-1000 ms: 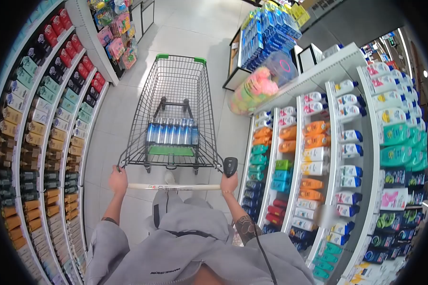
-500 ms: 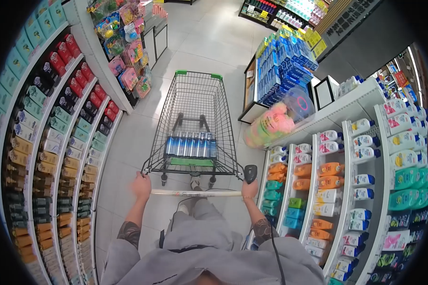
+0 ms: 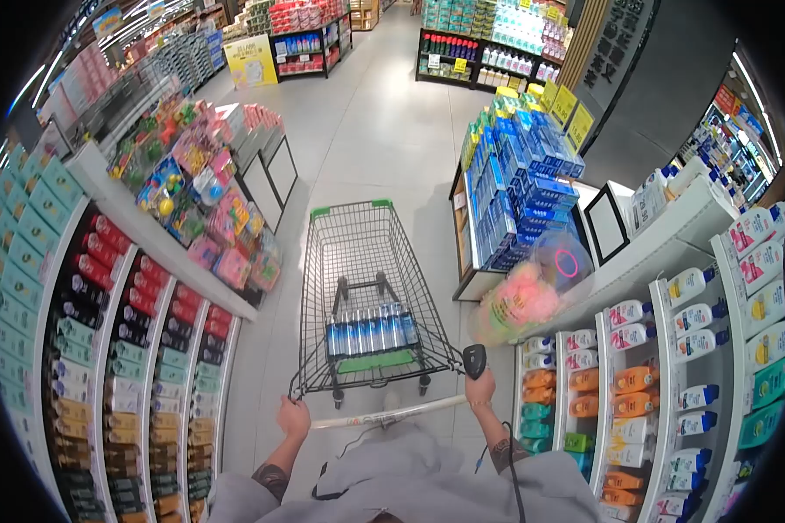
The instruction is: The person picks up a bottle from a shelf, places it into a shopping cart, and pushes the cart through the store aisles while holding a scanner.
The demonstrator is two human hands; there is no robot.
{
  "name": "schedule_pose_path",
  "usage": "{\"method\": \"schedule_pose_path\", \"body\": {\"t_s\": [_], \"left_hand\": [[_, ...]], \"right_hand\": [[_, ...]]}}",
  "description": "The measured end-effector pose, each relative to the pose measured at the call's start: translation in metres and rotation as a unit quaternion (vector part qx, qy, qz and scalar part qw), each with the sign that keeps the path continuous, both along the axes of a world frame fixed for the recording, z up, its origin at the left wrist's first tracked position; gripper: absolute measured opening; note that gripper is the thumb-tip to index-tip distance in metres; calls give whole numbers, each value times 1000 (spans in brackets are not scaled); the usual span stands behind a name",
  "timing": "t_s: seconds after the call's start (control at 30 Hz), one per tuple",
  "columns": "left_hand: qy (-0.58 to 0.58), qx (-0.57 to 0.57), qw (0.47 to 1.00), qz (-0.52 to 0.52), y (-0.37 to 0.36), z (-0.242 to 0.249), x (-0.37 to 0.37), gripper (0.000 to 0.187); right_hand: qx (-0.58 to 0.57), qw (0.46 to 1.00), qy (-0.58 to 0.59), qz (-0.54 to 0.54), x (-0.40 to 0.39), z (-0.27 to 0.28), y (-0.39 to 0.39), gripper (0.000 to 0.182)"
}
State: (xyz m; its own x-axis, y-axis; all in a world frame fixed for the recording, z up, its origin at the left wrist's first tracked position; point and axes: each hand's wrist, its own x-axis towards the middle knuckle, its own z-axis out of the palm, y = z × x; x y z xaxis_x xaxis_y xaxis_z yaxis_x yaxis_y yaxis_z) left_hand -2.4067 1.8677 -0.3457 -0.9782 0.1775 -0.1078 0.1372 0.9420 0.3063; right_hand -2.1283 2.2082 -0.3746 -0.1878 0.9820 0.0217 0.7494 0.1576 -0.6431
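Bright light glares off the floor (image 3: 375,131); edges bow into black.

A black wire-mesh shopping cart with green corner caps (image 3: 349,240) stands on a pale grey tiled floor (image 3: 371,157). At its near end, the person's left hand (image 3: 294,417) and right hand (image 3: 480,386) grip opposite ends of the cart's long cream-white bar handle (image 3: 388,417); a black oval device (image 3: 474,360) sits against the right hand. Inside the cart, toward the handle, stand blue-and-silver cylindrical cans (image 3: 371,333). White metal shelving with coloured bottles (image 3: 672,240) lines the cart's right; stacked blue cardboard boxes (image 3: 515,205) rise farther ahead on that side.
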Motion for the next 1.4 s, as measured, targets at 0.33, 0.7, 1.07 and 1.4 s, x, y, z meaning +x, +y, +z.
{"method": "schedule_pose_path", "body": {"t_s": [0.33,0.7,1.07,1.4], "left_hand": [[373,53,898,-229,122,42,-98,27],[134,13,894,-428,210,-9,-185,35],[129,0,861,-493,252,0,-432,22],[81,201,961,-175,310,14,-463,60]], "right_hand": [[87,993,-59,45,-99,-10,104,33],[79,996,-34,1,-201,8,156,24],[-33,998,-51,9,-347,7,99,33],[-139,949,-58,278,-455,65,115,31]]}}
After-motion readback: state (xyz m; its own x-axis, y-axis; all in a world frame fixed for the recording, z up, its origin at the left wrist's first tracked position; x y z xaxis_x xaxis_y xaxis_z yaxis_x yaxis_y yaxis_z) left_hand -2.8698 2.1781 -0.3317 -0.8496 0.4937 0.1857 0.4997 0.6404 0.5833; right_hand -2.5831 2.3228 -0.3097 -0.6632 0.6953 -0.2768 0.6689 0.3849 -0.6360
